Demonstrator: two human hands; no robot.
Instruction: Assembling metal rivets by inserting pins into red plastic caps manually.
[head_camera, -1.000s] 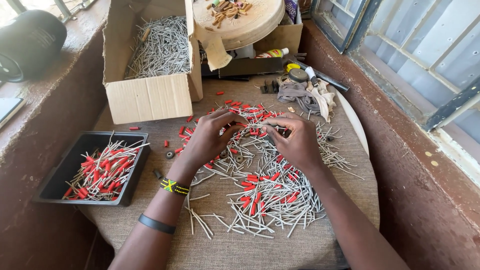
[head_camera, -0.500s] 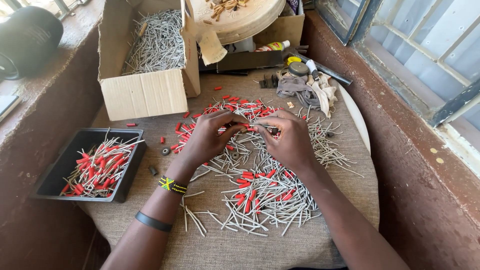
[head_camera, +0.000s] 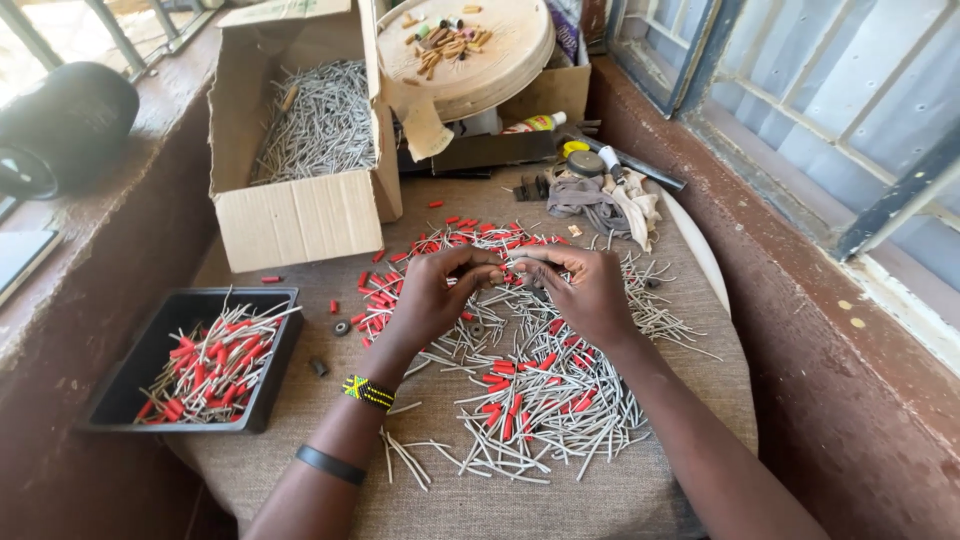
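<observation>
My left hand (head_camera: 432, 296) and my right hand (head_camera: 583, 291) meet fingertip to fingertip over the middle of a cloth-covered table (head_camera: 620, 490). Between the fingers is a thin grey metal pin (head_camera: 515, 272); the pinch hides most of it. Under and around the hands lies a heap of grey pins with red sleeves (head_camera: 535, 400). Loose short red sleeves (head_camera: 385, 290) are scattered just left of my left hand. My left wrist wears a beaded band and a dark band.
A black tray (head_camera: 120, 385) of sleeved pins stands at the left. An open cardboard box (head_camera: 300, 215) of bare grey pins is behind it. A round wooden disc (head_camera: 500, 75), a crumpled rag (head_camera: 600, 200), small tools and a bottle lie at the back. Brick ledges flank the table.
Both hands stay together over the heap, with the fingers shifting slightly on the pin. The camera has tilted a little.
</observation>
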